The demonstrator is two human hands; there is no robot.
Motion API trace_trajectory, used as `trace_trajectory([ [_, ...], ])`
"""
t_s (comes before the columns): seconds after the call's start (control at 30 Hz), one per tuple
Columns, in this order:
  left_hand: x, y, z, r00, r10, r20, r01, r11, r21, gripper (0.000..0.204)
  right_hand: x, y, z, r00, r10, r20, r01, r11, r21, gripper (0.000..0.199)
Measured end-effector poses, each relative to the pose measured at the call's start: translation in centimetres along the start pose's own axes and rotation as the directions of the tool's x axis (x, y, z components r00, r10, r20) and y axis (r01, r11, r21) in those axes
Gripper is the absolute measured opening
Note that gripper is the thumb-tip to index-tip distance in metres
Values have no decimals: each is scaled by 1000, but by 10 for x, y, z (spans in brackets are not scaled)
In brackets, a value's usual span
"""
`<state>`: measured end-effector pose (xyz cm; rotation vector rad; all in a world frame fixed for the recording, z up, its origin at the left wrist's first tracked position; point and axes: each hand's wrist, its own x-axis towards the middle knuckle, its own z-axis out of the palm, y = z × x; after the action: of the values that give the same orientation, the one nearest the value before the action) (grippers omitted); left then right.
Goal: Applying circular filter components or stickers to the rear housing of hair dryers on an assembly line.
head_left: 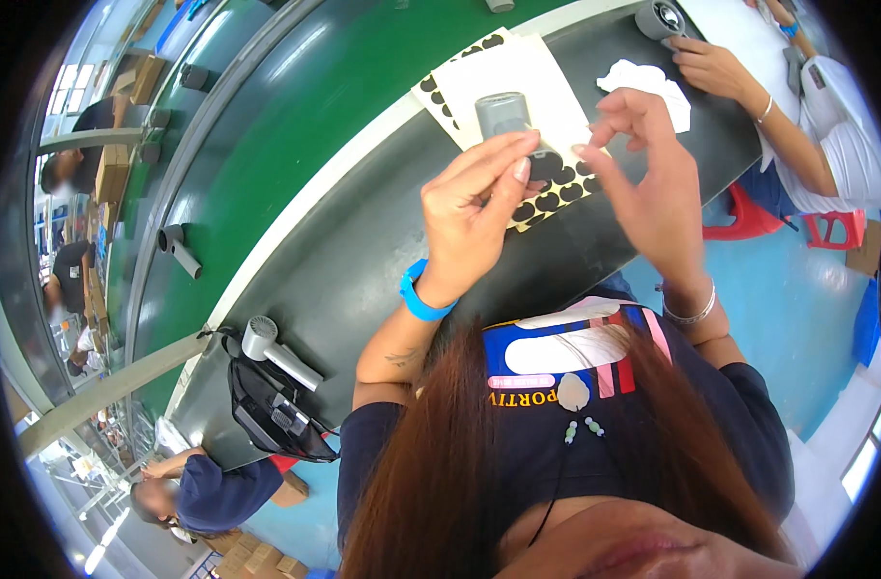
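Note:
My left hand (471, 207) is closed, thumb and forefinger pinching a small black piece (545, 166) whose full shape I cannot make out. Facing it, my right hand (653, 179) is raised with its fingers apart and holds nothing. Just beyond my left fingertips is a grey cylindrical part (503, 114), its lower end partly hidden by that hand. Under both hands lie cream backing sheets (546, 72) with rows of black rounded stickers (568, 191) along their edges.
Beside the sheets lies crumpled white paper (643, 82). At right, a co-worker's hand (715, 69) touches a grey round housing (660, 19). A grey hair dryer (281, 354) and a black bag (271, 415) lie at left. Beyond the dark table runs a green conveyor (257, 116) carrying another dryer (180, 253).

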<state>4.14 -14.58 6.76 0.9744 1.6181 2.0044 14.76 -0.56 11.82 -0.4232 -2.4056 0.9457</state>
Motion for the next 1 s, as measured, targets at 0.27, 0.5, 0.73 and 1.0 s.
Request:
trace_trajectory([
  [0.27,7,-6,-17,999,-33,1,33,998,-47,29,12,26,56,953,-136,270,86,978,192,39],
  [0.5,15,7,-42,986,-133,101,127,990,65,28,15,14,69,952,-192,239,182,981,66,39],
  [0.73,-4,13,-69,951,281,125,-306,911,277,25,13,28,72,990,65,127,-106,929,354,51],
  [1.0,-16,-7,-67,912,379,157,-393,917,65,26,38,14,83,805,-6,593,-562,310,767,47],
])
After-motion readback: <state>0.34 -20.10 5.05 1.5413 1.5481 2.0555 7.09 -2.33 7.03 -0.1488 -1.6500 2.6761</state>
